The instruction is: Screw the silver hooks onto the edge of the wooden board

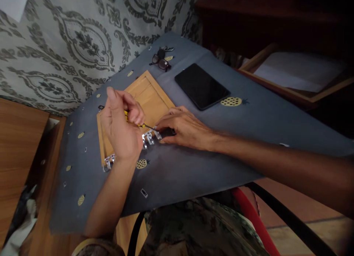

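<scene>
A small wooden panel (148, 95) lies on a grey cloth-covered table (193, 156). Metal hinges are fixed along its near edge, one (149, 138) between my hands and another (109, 161) at the left corner. My left hand (123, 123) is closed round a screwdriver (143, 126) with a yellow handle, its thin shaft pointing at the middle hinge. My right hand (182, 128) lies on the panel's corner, fingers pressed down on the hinge and a dark piece beside it.
A black tablet (201, 86) and a pair of glasses (162, 60) lie on the cloth beyond the panel. A patterned wall rises at the back left. A wooden tray with paper (298, 75) stands to the right. Chair parts show below the table edge.
</scene>
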The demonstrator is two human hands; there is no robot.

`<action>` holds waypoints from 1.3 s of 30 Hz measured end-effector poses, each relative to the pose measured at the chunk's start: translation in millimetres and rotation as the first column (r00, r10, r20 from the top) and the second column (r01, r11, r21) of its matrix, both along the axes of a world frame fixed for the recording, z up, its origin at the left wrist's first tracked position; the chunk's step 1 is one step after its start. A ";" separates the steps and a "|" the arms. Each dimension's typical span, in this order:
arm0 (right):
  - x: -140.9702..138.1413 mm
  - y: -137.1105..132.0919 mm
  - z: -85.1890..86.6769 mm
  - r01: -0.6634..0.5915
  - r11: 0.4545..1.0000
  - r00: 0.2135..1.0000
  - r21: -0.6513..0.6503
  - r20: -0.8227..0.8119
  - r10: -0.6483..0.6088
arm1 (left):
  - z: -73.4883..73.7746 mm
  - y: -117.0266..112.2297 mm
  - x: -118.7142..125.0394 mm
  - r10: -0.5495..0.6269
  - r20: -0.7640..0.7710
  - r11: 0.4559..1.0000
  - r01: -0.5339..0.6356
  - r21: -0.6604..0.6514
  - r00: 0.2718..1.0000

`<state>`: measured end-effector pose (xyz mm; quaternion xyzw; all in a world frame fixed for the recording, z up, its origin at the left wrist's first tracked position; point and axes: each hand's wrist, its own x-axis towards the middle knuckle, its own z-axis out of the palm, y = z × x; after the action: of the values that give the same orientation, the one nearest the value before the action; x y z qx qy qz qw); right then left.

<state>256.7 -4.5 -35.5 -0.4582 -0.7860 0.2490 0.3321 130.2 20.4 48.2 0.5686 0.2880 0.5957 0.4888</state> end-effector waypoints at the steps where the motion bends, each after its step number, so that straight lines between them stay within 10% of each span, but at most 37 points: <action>1: 0.0 0.1 -0.1 0.000 1.000 1.000 -0.003 0.002 0.000 | -0.3 -0.6 0.5 -0.003 0.007 1.000 0.003 0.000 1.000; 16: 1.1 0.4 -0.8 -0.008 1.000 1.000 0.002 -0.002 0.008 | 1.9 12.6 -3.4 -0.261 -0.134 0.965 0.261 -0.019 0.956; 25: -1.3 -0.2 -0.6 0.061 0.998 0.998 -0.028 -0.011 -0.061 | 13.1 6.8 -12.5 -0.008 -0.055 0.999 0.010 0.037 0.998; 39: -1.2 0.2 -5.6 0.064 0.998 0.998 -0.006 -0.018 -0.064 | 5.2 8.8 -5.7 0.083 -0.167 0.994 -0.070 0.078 0.982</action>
<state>255.5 -4.4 -41.1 -0.4819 -0.7672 0.2444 0.3458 124.5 29.2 53.4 0.6232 0.3287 0.5731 0.4184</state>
